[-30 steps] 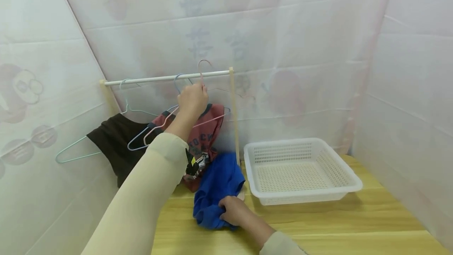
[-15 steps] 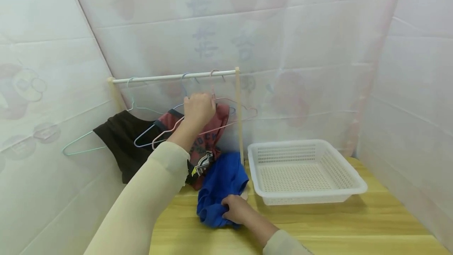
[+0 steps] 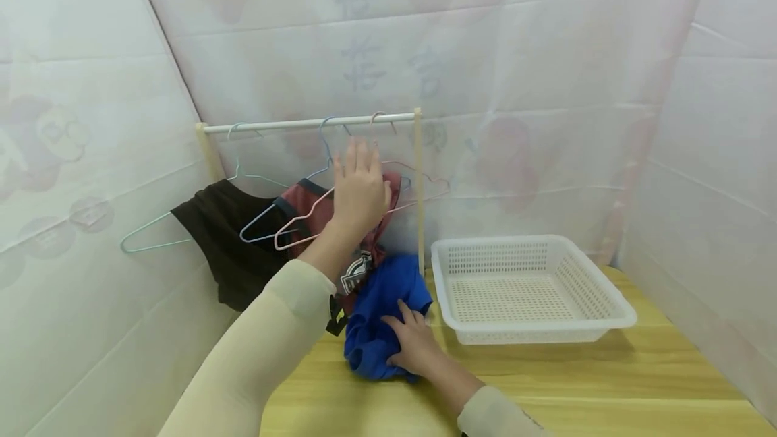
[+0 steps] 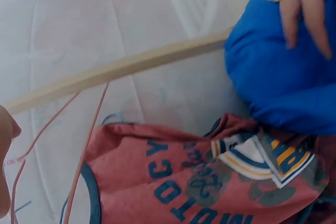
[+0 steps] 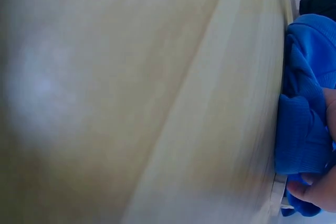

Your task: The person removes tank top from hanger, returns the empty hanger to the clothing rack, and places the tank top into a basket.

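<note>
My left hand is raised just below the rack's rod, fingers extended and spread, holding nothing. It overlaps a pink hanger, which hangs by its hook from the rod with no garment on it. Behind this hanger, a red shirt with dark lettering hangs on a blue hanger. Lower down, my right hand rests with loosely spread fingers on a crumpled blue garment with ribbed edges. That garment lies on the wooden table by the rack's right post.
At the rack's left end, a dark brown garment hangs on a mint green hanger. A white perforated basket stands on the table to the right of the rack. Printed fabric walls enclose the left, back and right.
The pink hanger was lowered onto the rod, and my left hand has let go and spread its fingers. My right hand has loosened its grip on the blue garment, fingers now spread.
</note>
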A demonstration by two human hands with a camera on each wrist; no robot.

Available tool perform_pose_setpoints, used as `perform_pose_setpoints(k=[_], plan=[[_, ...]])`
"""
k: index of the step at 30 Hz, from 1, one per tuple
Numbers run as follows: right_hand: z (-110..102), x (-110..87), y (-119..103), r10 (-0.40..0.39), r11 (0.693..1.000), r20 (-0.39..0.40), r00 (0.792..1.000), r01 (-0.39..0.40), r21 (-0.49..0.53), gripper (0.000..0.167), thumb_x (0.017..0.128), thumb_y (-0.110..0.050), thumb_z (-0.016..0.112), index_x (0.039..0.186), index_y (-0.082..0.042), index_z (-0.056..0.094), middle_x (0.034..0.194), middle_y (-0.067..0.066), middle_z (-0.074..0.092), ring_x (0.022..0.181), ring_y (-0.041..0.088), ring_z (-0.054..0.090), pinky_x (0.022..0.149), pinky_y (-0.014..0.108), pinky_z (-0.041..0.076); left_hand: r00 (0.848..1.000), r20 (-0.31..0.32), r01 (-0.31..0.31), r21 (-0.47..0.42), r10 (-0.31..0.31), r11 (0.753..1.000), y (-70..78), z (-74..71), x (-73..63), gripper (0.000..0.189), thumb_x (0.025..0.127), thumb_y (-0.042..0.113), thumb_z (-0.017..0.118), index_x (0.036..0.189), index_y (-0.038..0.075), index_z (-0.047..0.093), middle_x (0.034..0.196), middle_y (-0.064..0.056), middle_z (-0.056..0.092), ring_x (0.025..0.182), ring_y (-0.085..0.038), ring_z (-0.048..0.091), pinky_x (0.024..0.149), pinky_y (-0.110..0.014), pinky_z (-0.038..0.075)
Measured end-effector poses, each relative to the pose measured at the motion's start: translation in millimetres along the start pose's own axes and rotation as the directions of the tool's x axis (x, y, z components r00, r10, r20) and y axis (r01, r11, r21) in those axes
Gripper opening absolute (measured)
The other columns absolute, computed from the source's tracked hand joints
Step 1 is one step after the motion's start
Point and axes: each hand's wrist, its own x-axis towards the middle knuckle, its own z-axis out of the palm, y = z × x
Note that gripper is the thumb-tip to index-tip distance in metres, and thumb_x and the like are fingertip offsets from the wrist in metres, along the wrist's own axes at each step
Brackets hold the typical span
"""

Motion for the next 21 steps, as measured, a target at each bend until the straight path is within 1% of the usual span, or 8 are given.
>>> perform_pose_setpoints(k=[3, 7, 9, 11, 14, 17, 19, 21], plan=[[-2.4, 0.0, 3.6, 0.031, 0.998, 0.054, 0.998, -0.033, 0.049, 0.08, 0.074, -0.03, 0.086, 0.143, -0.019, 0.049, 0.155, 0.026, 0.029, 0.134, 0.05, 0.039, 0.099, 0.063, 0.042, 0.983, -0.141, -0.128, -0.073, 0.117, 0.989, 11.8, 4.4, -10.3, 0.054, 0.091, 0.026, 0.064, 0.137, -0.002, 0.052, 0.15, -0.023, 0.041, 0.146, -0.039, 0.027, 0.117, -0.057, 0.022], [-4.3, 0.0, 7.0, 0.064, 0.992, 0.146, 0.987, -0.079, 0.103, 0.077, 0.077, -0.027, 0.082, 0.145, -0.018, 0.047, 0.149, 0.019, 0.045, 0.134, 0.045, 0.043, 0.103, 0.059, 0.041, 0.875, -0.413, -0.333, -0.137, 0.252, 0.933, 26.7, 18.3, -28.9, 0.03, 0.087, 0.016, 0.062, 0.113, 0.001, 0.066, 0.127, -0.019, 0.06, 0.127, -0.037, 0.051, 0.107, -0.051, 0.04], [-5.0, -0.2, 8.0, 0.077, 0.988, 0.174, 0.982, -0.099, 0.116, 0.074, 0.079, -0.027, 0.081, 0.144, -0.017, 0.048, 0.143, 0.015, 0.052, 0.133, 0.042, 0.045, 0.104, 0.057, 0.04, 0.824, -0.492, -0.391, -0.134, 0.281, 0.911, 32.9, 26.8, -40.8, 0.023, 0.084, 0.017, 0.061, 0.101, 0.005, 0.069, 0.109, -0.013, 0.066, 0.104, -0.031, 0.06, 0.087, -0.044, 0.05], [-5.4, -0.6, 8.6, 0.086, 0.988, 0.183, 0.979, -0.108, 0.113, 0.069, 0.081, -0.027, 0.079, 0.143, -0.016, 0.05, 0.139, 0.012, 0.056, 0.131, 0.04, 0.048, 0.104, 0.054, 0.042, 0.805, -0.519, -0.413, -0.141, 0.288, 0.9, 37.8, 36.3, -54.6, 0.017, 0.08, 0.02, 0.062, 0.09, 0.008, 0.069, 0.093, -0.008, 0.066, 0.084, -0.025, 0.059, 0.067, -0.037, 0.049], [-7.0, -2.2, 7.5, 0.099, 0.989, 0.182, 0.978, -0.117, 0.091, 0.063, 0.084, -0.027, 0.078, 0.14, -0.013, 0.053, 0.135, 0.013, 0.058, 0.125, 0.036, 0.054, 0.099, 0.05, 0.046, 0.818, -0.488, -0.432, -0.174, 0.304, 0.885, 41.6, 54.1, -76.7, 0.011, 0.077, 0.023, 0.067, 0.077, 0.012, 0.065, 0.077, -0.002, 0.062, 0.064, -0.018, 0.053, 0.048, -0.029, 0.041], [-8.1, -3.6, 5.7, 0.098, 0.992, 0.168, 0.981, -0.11, 0.064, 0.058, 0.085, -0.026, 0.077, 0.137, -0.011, 0.055, 0.133, 0.011, 0.061, 0.121, 0.033, 0.058, 0.096, 0.047, 0.049, 0.856, -0.394, -0.437, -0.202, 0.336, 0.876, 42.7, 74.0, -100.0, 0.013, 0.077, 0.024, 0.071, 0.075, 0.013, 0.064, 0.074, -0.001, 0.06, 0.058, -0.015, 0.052, 0.04, -0.025, 0.038], [-8.8, -4.1, 4.4, 0.1, 0.993, 0.157, 0.982, -0.109, 0.051, 0.056, 0.085, -0.026, 0.077, 0.135, -0.01, 0.057, 0.13, 0.011, 0.062, 0.117, 0.032, 0.06, 0.094, 0.045, 0.05, 0.897, -0.261, -0.416, -0.222, 0.357, 0.882, 42.5, 86.6, -114.8, 0.015, 0.08, 0.026, 0.071, 0.083, 0.012, 0.067, 0.079, -0.002, 0.062, 0.062, -0.016, 0.055, 0.04, -0.025, 0.042], [-9.6, -4.6, 3.0, 0.101, 0.993, 0.146, 0.984, -0.108, 0.04, 0.052, 0.085, -0.026, 0.077, 0.132, -0.01, 0.06, 0.127, 0.009, 0.065, 0.113, 0.03, 0.062, 0.091, 0.044, 0.052, 0.934, -0.054, -0.355, -0.24, 0.352, 0.903, 42.3, 96.7, -127.3, 0.025, 0.087, 0.033, 0.068, 0.1, 0.011, 0.069, 0.092, -0.005, 0.064, 0.074, -0.019, 0.061, 0.048, -0.028, 0.05]])
